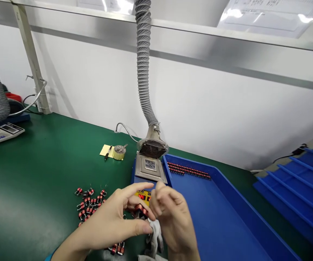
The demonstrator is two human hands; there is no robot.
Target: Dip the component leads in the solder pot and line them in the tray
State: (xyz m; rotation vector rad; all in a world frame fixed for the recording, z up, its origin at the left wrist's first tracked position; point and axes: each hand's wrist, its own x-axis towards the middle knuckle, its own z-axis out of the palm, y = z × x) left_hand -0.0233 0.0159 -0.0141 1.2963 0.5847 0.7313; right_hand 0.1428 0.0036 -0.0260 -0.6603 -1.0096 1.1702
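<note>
Small red-and-black coils (141, 210) sit in the curled fingers of my left hand (113, 222), whose thumb and index finger stand apart. Close beside it, my right hand (174, 217) has its fingertips pinched together; whatever is between them is too small or hidden to make out. A loose pile of similar coils with bent wire leads (90, 204) lies on the green table, partly covered by my left forearm. Beneath my hands is a grey-white glove (154, 237). Just behind them stands a solder pot (137, 173) with a yellow display panel (142, 195), partly hidden by my fingers.
A fume hood (153, 146) on a ribbed hose (143, 65) hangs over the pot. Right of it, a blue tray (216, 210) holds rows of coils (189, 170) at its back. Tape (119, 152), a pen (108, 153), a calculator (3, 133) and stacked blue trays (300, 188) stand around.
</note>
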